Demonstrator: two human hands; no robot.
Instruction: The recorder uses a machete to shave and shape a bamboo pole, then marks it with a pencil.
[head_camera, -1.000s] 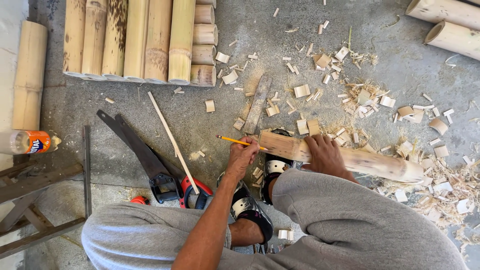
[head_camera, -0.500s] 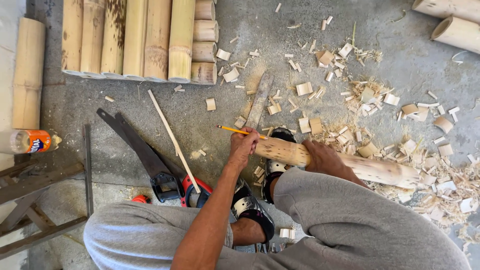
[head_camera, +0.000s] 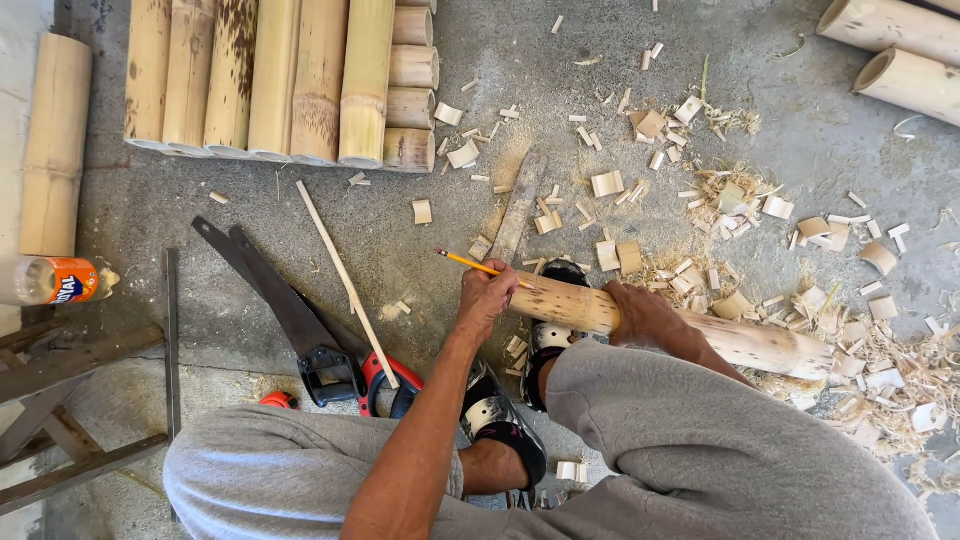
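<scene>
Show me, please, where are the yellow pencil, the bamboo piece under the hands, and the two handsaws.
yellow pencil (head_camera: 470, 262), head view, middle of its shaft.
bamboo piece (head_camera: 760, 345), head view, bare part right of the hands.
handsaws (head_camera: 285, 305), head view, dark blade of one saw.

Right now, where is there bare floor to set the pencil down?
Bare concrete lies between the saws and the stacked bamboo, and above the chips toward the two poles. Crowded: chips and shavings right of the held pole; the left hand holds the pencil.

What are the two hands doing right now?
Left hand: closed on a yellow pencil, at the bamboo pole end.
Right hand: gripping the bamboo pole.
</scene>
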